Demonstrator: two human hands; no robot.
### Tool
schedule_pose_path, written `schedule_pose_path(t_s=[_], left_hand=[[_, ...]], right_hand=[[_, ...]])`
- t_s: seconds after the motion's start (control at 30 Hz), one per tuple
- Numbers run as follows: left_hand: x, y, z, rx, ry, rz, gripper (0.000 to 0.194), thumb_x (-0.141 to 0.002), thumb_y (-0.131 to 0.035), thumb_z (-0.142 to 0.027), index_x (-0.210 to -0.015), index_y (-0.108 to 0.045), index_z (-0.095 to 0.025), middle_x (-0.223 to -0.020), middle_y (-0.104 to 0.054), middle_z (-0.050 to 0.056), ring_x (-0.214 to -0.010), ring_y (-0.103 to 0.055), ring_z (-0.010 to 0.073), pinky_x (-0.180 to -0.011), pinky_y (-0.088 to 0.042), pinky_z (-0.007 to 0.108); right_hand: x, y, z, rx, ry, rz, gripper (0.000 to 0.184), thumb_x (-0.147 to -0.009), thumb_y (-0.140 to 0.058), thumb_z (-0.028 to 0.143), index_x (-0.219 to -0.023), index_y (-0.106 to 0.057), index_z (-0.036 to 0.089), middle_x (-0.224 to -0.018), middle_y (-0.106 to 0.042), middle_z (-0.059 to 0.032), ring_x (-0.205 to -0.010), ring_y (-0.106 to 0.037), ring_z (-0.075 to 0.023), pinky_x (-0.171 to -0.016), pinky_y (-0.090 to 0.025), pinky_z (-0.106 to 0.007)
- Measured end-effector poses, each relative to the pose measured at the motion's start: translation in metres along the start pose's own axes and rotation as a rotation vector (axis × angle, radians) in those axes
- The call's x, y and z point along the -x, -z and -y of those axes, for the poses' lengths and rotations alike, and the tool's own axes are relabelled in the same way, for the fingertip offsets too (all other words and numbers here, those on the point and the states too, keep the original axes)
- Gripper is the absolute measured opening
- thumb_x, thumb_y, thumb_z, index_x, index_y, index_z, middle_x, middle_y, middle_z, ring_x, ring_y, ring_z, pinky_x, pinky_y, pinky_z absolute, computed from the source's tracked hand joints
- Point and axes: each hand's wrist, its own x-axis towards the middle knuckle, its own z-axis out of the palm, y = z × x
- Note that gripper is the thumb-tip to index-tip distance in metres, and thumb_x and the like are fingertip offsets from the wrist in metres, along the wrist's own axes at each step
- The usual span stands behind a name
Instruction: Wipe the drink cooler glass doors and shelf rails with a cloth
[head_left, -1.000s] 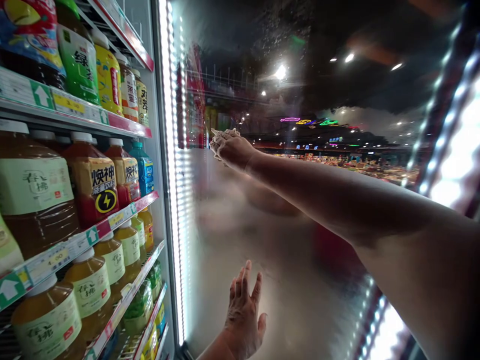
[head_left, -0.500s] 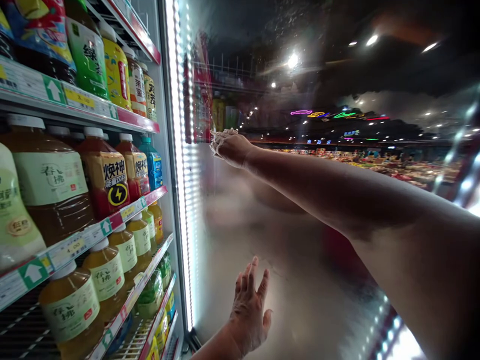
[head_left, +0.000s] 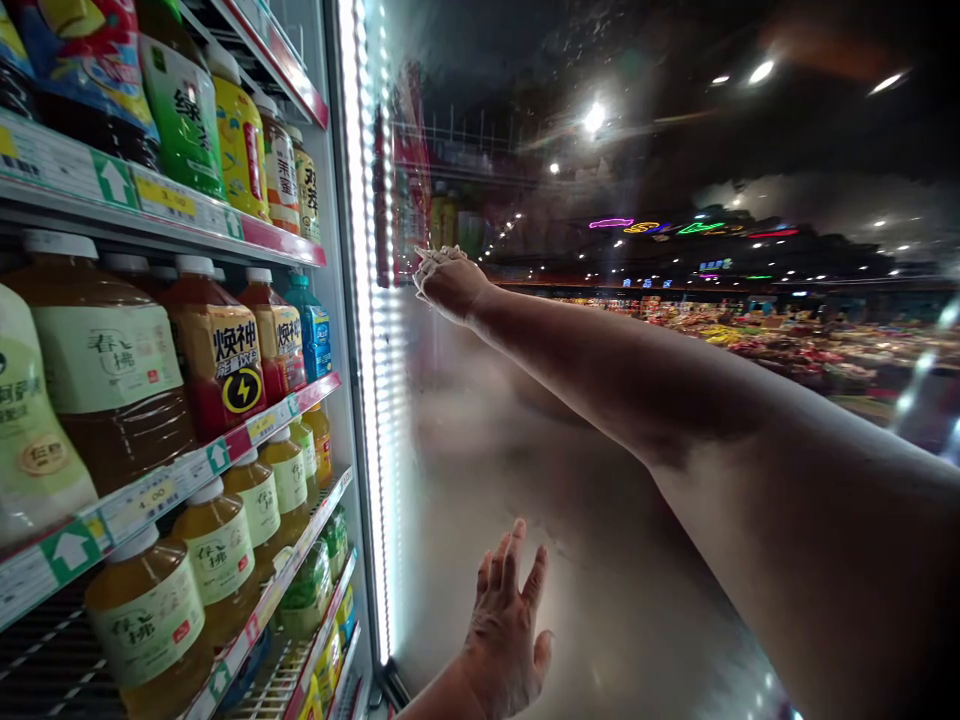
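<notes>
Near, the left hand [head_left: 504, 635] is spread wide and empty, seemingly flat on the misted glass door [head_left: 600, 530] to brace it. At left, bottles [head_left: 223, 350] line shelves, labels outward, presumably for easy reading. Farther, the right hand [head_left: 459, 287] grips what looks like a pale crumpled cloth [head_left: 424, 272] at the glass, beside the light strip [head_left: 368, 330].

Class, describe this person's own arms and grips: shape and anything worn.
The right arm shows no sleeve, watch or bracelet as far as the frame reaches. The left forearm is bare too. The left grip has four slim fingers and a thumb, no glove or ring visible. The right grip's finger details are too small to tell.
</notes>
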Motion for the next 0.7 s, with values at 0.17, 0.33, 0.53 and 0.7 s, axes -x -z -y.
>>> schedule_pose_path(t_s=[0.17, 0.33, 0.53, 0.7], left_hand=[[0.001, -0.001, 0.004, 0.016, -0.007, -0.014, 0.104, -0.076, -0.059, -0.021, -0.161, 0.0, -0.027, -0.166, 0.023, 0.002, -0.156, 0.01, 0.0312, -0.126, -0.004, 0.057], [-0.001, -0.005, 0.01, 0.021, -0.017, -0.015, 0.103, -0.076, -0.059, -0.022, -0.162, -0.001, -0.028, -0.166, 0.022, -0.001, -0.157, 0.009, 0.0305, -0.126, -0.003, 0.057], [0.001, 0.003, 0.007, 0.017, -0.004, 0.026, 0.101, -0.077, -0.058, -0.022, -0.162, -0.003, -0.027, -0.166, 0.021, -0.002, -0.157, 0.008, 0.0303, -0.126, -0.002, 0.055], [0.003, 0.012, 0.004, 0.0, 0.008, 0.076, 0.101, -0.075, -0.058, -0.022, -0.162, -0.006, -0.024, -0.166, 0.02, 0.0, -0.157, 0.007, 0.0324, -0.126, -0.003, 0.058]], right_hand=[[-0.006, -0.009, 0.0, -0.033, 0.055, -0.016, 0.037, -0.098, -0.045, 0.021, -0.123, -0.062, 0.0, -0.141, -0.056, -0.0246, -0.135, -0.052, -0.0305, -0.114, -0.041, -0.051], [-0.017, -0.017, -0.009, 0.012, 0.039, -0.135, 0.036, -0.098, -0.04, 0.017, -0.122, -0.062, 0.0, -0.136, -0.06, -0.0234, -0.131, -0.055, -0.0303, -0.111, -0.043, -0.054], [-0.016, -0.004, 0.003, -0.01, 0.059, 0.048, 0.036, -0.101, -0.043, 0.023, -0.121, -0.063, 0.002, -0.136, -0.06, -0.0228, -0.128, -0.057, -0.0296, -0.109, -0.044, -0.049], [-0.02, 0.008, 0.006, -0.079, 0.007, 0.073, 0.04, -0.102, -0.037, 0.017, -0.128, -0.059, -0.004, -0.146, -0.05, -0.0269, -0.137, -0.048, -0.0312, -0.116, -0.036, -0.049]])
